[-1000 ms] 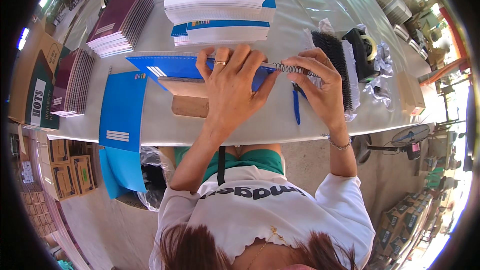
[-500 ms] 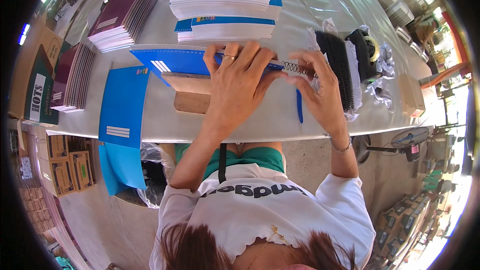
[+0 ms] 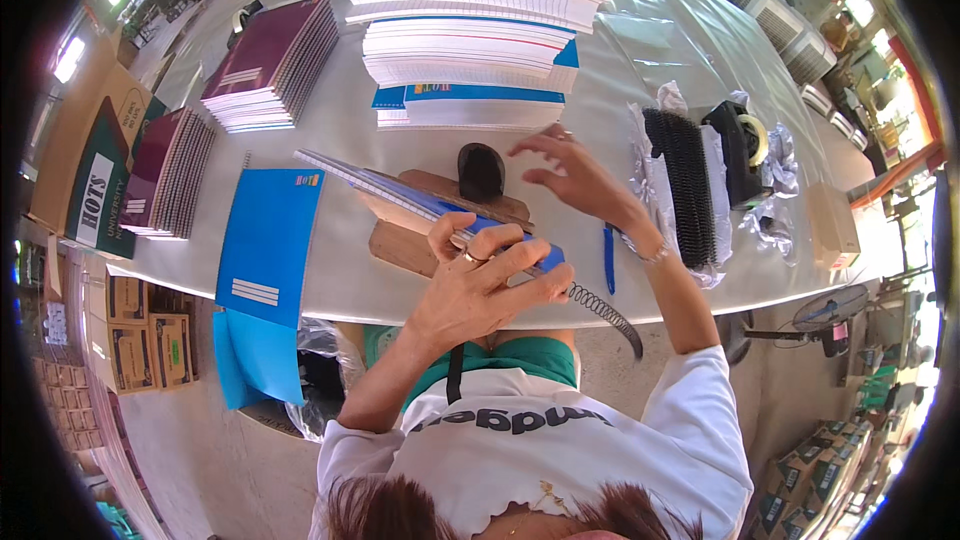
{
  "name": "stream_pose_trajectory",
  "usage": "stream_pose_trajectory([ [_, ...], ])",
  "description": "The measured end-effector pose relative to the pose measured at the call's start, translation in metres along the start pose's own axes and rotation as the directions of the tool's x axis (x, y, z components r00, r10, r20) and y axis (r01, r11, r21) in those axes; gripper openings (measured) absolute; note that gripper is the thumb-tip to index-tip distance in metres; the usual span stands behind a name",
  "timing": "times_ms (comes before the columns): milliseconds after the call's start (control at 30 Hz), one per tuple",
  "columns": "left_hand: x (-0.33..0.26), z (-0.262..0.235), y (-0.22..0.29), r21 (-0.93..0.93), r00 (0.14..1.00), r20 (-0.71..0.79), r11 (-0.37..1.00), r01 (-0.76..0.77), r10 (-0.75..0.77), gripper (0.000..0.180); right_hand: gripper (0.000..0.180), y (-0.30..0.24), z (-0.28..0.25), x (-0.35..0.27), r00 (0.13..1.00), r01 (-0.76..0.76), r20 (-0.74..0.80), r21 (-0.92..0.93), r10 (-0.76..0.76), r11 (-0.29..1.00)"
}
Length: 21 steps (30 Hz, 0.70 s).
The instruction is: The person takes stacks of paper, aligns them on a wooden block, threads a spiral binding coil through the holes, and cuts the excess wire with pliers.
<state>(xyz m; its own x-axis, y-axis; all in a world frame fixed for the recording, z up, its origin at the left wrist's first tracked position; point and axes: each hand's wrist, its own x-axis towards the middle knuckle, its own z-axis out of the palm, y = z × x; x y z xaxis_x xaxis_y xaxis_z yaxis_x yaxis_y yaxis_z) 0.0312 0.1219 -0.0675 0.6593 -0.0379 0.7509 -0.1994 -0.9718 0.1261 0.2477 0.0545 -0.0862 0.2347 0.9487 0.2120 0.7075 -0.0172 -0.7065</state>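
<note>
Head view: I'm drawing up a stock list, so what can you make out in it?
Held notebook: one, blue, in left hand
Wire coil: one, dark, at held notebook's right end
Wooden pieces: at least two, brown, beside held notebook
Flat notebook: one, blue, table's left front
Maroon notebook stacks: two, maroon, table's left
Page stacks: several, white with blue, far centre
Tool handle: one, blue, left of right wrist
Coil bundle: one, black, table's right
Tape dispenser: one, black, beside coil bundle
Boxes: several, mostly brown, both sides
Fan: one, dark, right
Table: one, pale, centre
Background: too small to tell
Shirt: one, white, bottom
Left hand: one, gold-ringed, on held notebook
Right hand: one, bare, over table
</note>
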Motion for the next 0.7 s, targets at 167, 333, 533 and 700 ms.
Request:
stream_pose_trajectory([
  [167,-0.004,0.010,-0.001,-0.030,0.998,-0.069,1.000,0.000,-0.002,0.025,0.049,0.041,0.056,0.043,0.968,0.210,0.152,-0.056,-0.199,0.976],
  [333,0.007,0.007,0.000,-0.088,0.995,-0.051,0.993,0.083,-0.088,0.021,0.058,0.051,0.052,0.046,0.964,0.148,0.241,-0.116,-0.116,0.982],
  [533,0.021,0.007,-0.001,-0.115,0.993,-0.071,0.990,0.083,-0.091,0.018,0.063,0.066,0.024,0.002,0.991,-0.008,0.122,-0.303,0.047,0.953],
  [700,0.022,0.005,-0.004,-0.112,0.988,-0.111,0.989,0.096,-0.108,0.019,0.066,0.019,-0.015,-0.014,0.950,-0.292,0.284,0.667,0.129,0.685],
])
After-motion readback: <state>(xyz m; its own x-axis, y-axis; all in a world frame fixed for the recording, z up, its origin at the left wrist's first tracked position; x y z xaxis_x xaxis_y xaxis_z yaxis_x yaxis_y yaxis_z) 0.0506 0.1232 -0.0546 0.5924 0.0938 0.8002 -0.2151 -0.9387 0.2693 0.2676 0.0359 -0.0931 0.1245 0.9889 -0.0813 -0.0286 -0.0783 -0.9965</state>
